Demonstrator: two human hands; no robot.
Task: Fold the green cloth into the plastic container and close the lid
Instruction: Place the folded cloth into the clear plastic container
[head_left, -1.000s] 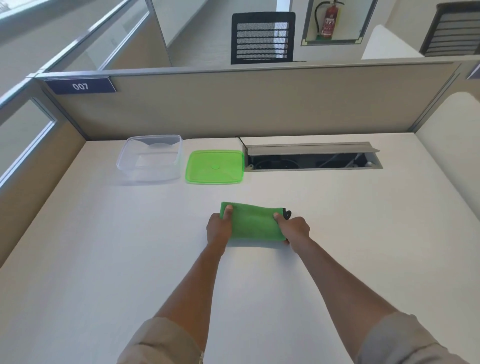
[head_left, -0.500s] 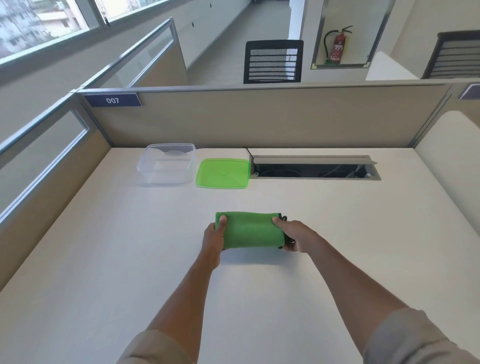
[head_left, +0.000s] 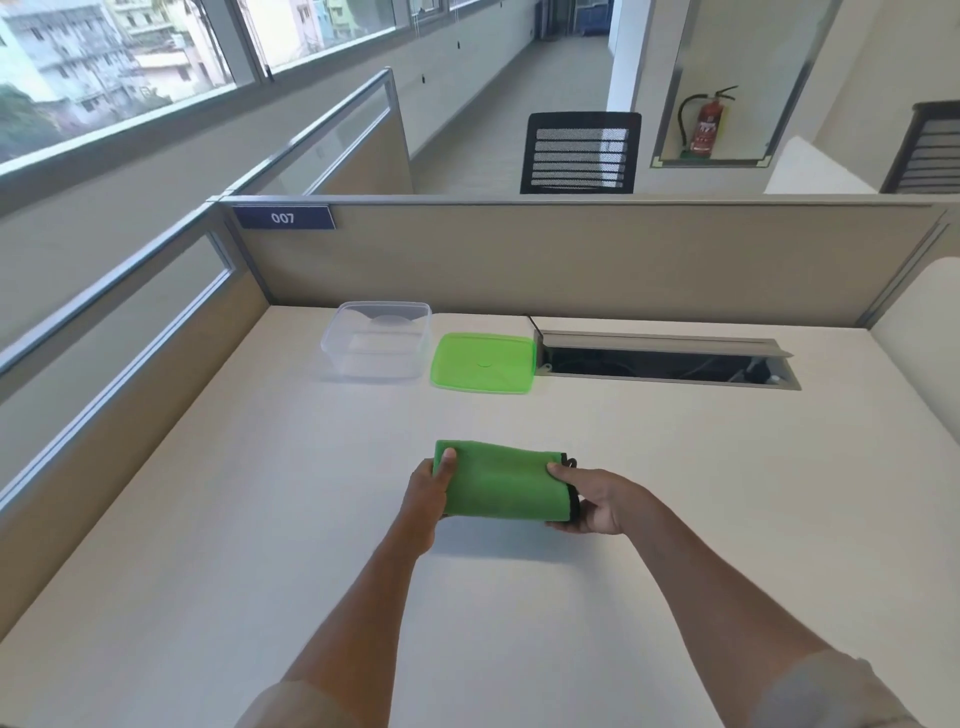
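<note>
The green cloth (head_left: 501, 480) is folded into a small rectangle with a black hem at its right end. My left hand (head_left: 427, 491) grips its left end, thumb on top. My right hand (head_left: 597, 499) grips the right end, fingers under it. The cloth's near edge is lifted a little off the white desk (head_left: 260, 519), with a shadow below it. Farther back stands the clear plastic container (head_left: 376, 340), open and empty. Its green lid (head_left: 483, 362) lies flat just to the right of it.
An open cable tray slot (head_left: 665, 361) is cut into the desk right of the lid. Beige partition walls (head_left: 571, 260) close the desk at the back and left. A black chair (head_left: 579, 153) stands beyond the partition.
Both hands have taken hold of the cloth's ends and raised it slightly off the desk. The camera has tilted up, showing more of the room behind.
</note>
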